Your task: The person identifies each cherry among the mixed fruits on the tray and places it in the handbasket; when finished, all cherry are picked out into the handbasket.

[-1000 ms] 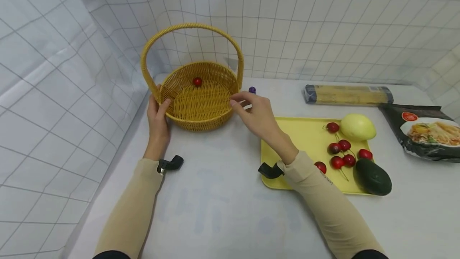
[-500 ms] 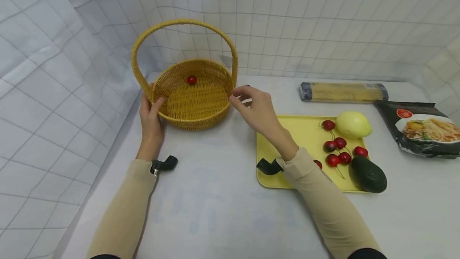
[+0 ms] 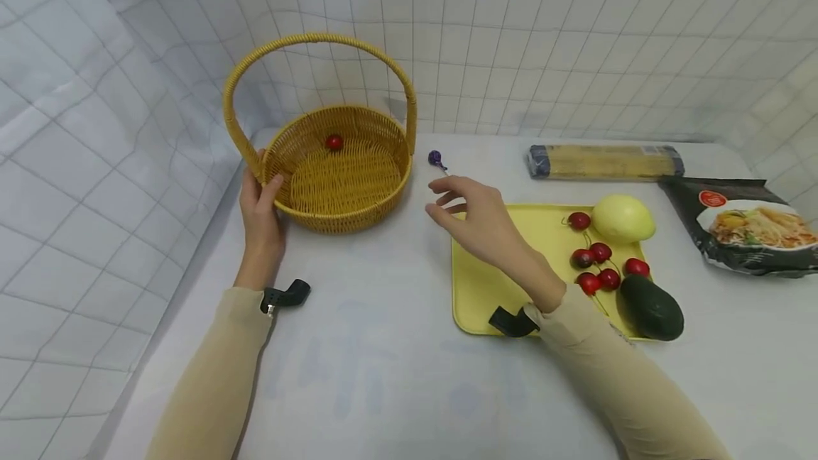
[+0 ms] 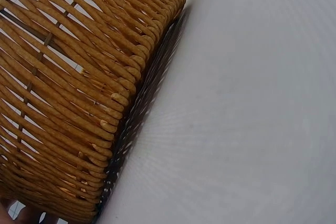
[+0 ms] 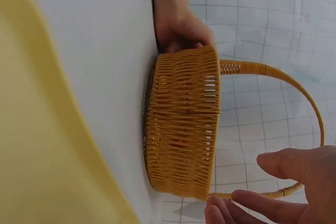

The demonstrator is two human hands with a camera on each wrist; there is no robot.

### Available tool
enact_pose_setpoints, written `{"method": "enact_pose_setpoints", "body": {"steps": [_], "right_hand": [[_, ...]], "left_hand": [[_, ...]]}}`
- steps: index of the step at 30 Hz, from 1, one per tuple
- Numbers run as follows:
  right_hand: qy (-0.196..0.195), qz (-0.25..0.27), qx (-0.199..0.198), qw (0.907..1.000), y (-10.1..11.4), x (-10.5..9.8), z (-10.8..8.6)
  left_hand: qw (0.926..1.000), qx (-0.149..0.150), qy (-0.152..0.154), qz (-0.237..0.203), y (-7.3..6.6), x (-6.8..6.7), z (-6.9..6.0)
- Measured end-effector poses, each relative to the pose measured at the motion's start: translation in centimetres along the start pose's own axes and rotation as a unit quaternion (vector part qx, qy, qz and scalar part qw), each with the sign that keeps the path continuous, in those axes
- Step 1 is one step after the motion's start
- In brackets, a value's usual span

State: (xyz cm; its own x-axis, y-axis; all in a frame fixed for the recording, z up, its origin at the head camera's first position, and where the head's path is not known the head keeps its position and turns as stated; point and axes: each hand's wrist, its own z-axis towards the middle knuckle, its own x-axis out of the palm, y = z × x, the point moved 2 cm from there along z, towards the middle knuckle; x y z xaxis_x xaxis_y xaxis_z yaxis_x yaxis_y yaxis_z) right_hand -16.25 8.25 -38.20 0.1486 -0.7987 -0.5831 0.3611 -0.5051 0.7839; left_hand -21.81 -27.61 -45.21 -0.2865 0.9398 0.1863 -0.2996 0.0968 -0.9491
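Note:
A yellow wicker basket (image 3: 348, 215) with a tall arched handle stands at the back left. At its left side my left hand (image 3: 260, 222) grips the rim, thumb over the edge and fingers outside. Inside the basket lies one small red fruit (image 3: 334, 142), probably a cherry. My right hand (image 3: 482, 222) hovers right of the basket, thumb and fingers apart and loosely bent, holding nothing. In the right wrist view it shows in front of the basket's handle. Just behind that hand lies a purple-wrapped lollipop (image 3: 436, 158). The left wrist view is mostly basket wall, with fingertips at the lower corner.
A yellow tray (image 3: 486, 297) lies under my right forearm. It bears several cherries (image 3: 601, 253), a lemon (image 3: 623, 218) and an avocado (image 3: 652, 307). Behind it is a pack of dry noodles (image 3: 603, 162); a black food bag (image 3: 744, 226) lies at the right.
My right hand has come away from the basket's right rim, towards the right and nearer me, its fingers parting. The lollipop shows more fully. My left hand stays on the basket.

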Motion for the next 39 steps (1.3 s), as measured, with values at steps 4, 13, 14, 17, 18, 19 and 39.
{"method": "enact_pose_setpoints", "body": {"steps": [4,13,14,17,18,19,39], "right_hand": [[0.001,-0.022,0.014,0.9997,-1.1,-2.4,-2.6],[-0.034,-0.079,0.052,0.9949,-3.9,-6.7,-8.2],[-0.035,-0.085,0.052,0.9944,-4.0,-7.0,-8.7],[-0.031,-0.099,0.06,0.9928,-4.5,-7.9,-10.3],[-0.029,-0.103,0.064,0.9922,-4.7,-8.2,-10.8],[-0.028,-0.107,0.067,0.9916,-4.8,-8.4,-11.2],[0.029,-0.125,-0.013,0.9916,-6.4,-9.3,-15.3]], "left_hand": [[1.0,-0.006,0.001,-0.003,0.4,0.0,-0.5],[0.9999,-0.01,0.005,-0.005,0.5,0.5,-0.5],[0.9999,-0.011,0.002,-0.004,0.4,0.4,-0.6],[0.9999,-0.009,-0.006,-0.002,0.3,0.0,-0.7],[0.9999,-0.008,-0.006,-0.003,0.3,-0.2,-0.7],[0.9999,-0.008,-0.005,-0.002,0.3,-0.3,-0.7],[0.9997,-0.003,-0.005,0.024,0.0,-0.6,-0.2]]}}
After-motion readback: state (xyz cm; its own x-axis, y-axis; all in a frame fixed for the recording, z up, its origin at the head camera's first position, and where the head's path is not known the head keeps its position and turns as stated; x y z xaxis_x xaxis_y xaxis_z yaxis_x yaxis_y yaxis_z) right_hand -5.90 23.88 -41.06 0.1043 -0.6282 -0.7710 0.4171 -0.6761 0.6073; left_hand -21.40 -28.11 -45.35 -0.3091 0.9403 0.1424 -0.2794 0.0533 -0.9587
